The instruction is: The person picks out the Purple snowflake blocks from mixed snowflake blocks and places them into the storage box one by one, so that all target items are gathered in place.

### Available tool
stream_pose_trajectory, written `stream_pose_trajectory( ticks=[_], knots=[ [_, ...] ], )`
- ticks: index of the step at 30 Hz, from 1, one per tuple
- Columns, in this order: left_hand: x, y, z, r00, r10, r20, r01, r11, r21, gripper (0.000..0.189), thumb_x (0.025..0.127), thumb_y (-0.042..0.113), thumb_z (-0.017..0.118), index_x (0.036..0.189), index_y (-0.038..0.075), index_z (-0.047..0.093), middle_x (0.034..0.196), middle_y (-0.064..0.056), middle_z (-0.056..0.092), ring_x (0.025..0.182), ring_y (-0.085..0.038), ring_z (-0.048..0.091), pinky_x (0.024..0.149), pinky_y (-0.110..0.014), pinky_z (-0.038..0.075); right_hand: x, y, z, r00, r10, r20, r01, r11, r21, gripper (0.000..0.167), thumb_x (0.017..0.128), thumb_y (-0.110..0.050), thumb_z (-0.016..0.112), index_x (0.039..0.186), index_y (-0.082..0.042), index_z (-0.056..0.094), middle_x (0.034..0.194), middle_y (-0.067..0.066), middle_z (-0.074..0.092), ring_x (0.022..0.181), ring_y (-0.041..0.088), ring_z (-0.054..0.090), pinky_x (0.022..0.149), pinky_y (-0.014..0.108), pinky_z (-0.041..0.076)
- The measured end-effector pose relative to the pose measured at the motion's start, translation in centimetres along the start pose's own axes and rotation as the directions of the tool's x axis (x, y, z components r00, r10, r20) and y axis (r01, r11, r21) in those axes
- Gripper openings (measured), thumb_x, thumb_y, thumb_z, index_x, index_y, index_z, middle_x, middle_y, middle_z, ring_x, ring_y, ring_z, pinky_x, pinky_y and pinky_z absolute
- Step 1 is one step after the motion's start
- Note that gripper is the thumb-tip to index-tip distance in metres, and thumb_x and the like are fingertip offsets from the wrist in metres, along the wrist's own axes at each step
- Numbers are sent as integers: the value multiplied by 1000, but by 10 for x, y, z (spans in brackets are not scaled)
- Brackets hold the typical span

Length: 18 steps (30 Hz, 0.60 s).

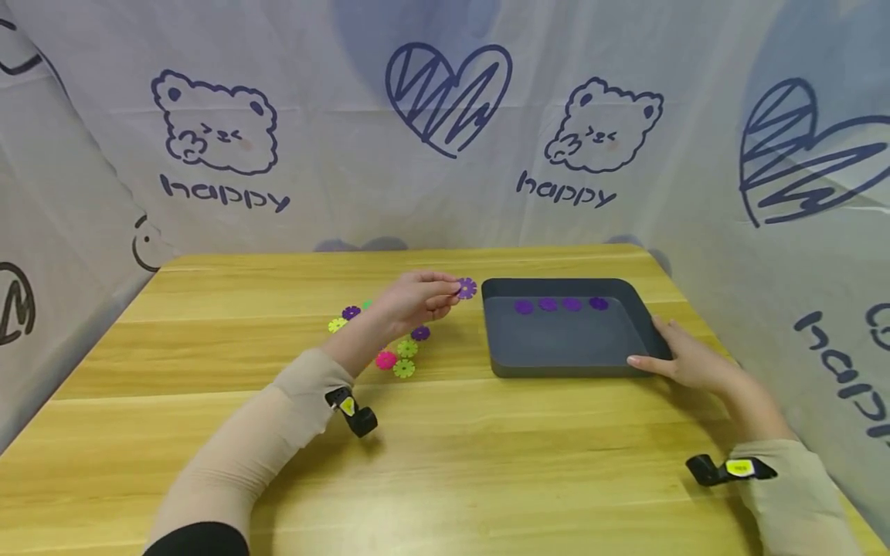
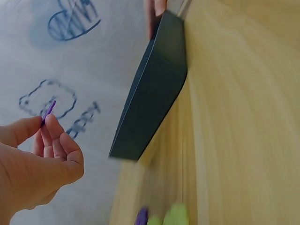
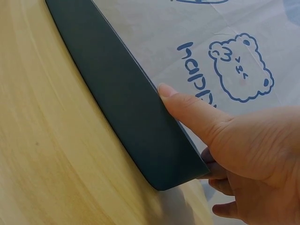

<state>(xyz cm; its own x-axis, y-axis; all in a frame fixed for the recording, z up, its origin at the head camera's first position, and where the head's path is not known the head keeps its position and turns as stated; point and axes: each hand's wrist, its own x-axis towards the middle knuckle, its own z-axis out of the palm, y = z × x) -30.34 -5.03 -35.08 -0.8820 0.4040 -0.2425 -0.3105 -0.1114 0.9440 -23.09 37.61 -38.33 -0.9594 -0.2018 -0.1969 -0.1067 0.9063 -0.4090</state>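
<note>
My left hand (image 1: 422,300) pinches a purple flower-shaped disc (image 1: 467,289) between thumb and fingertips. In the left wrist view, the disc (image 2: 48,112) shows edge-on, raised beside the dark grey tray (image 2: 152,89). The disc is just left of the tray's back left corner in the head view. Inside the tray (image 1: 556,367), several purple discs (image 1: 572,305) lie in a row along the back. At the tray's front right corner, my right hand (image 1: 695,361) holds on, thumb over the rim and fingers against the outer side, as the right wrist view shows.
On the wooden table (image 1: 487,463), beneath and around my left forearm, lie several loose discs: yellow-green (image 1: 405,368), pink (image 1: 385,360), purple (image 1: 420,333) and a partly hidden green one (image 1: 368,305). A printed white curtain (image 1: 334,139) hangs behind and beside the table.
</note>
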Motion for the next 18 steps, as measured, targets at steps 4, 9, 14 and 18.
stream_pose_trajectory(
  ticks=[4, 9, 14, 18],
  knots=[
    [14, -4, 26, 999, -47, -1, 47, 998, -46, 11, 96, 6, 60, 107, 5, 60, 89, -3, 65, 76, -11, 63, 70, -24, 49, -2, 0, 0, 1000, 0, 1, 0, 1000, 5, 106, 92, -54, 59, 150, 14, 2, 148, 48, 3, 136, 65, 8, 108, 72, 15],
    [34, -7, 57, 996, -84, 6, 84, 993, -85, 18, 95, 3, 60, 113, 2, 60, 84, -3, 65, 71, -10, 64, 69, -24, 48, -3, -1, -3, 1000, -2, 1, 2, 1000, 17, 106, 92, -54, 59, 149, 15, 2, 148, 48, 2, 136, 65, 7, 108, 72, 14],
    [55, -14, 88, 996, -88, 28, 90, 994, -66, 24, 94, 2, 60, 119, -1, 59, 80, -2, 66, 67, -9, 64, 65, -22, 49, -2, 0, -3, 1000, 9, 0, -9, 1000, 8, 108, 91, -56, 59, 149, 14, 2, 148, 48, 3, 136, 65, 8, 108, 72, 14],
    [70, -19, 113, 997, -63, 37, 65, 997, -46, 23, 94, 4, 62, 116, 1, 62, 82, -2, 66, 70, -9, 64, 67, -23, 49, 0, 1, -1, 1000, 6, -6, -6, 1000, 2, 108, 90, -57, 59, 150, 14, 4, 149, 48, 3, 136, 65, 8, 109, 72, 14]
  ],
)
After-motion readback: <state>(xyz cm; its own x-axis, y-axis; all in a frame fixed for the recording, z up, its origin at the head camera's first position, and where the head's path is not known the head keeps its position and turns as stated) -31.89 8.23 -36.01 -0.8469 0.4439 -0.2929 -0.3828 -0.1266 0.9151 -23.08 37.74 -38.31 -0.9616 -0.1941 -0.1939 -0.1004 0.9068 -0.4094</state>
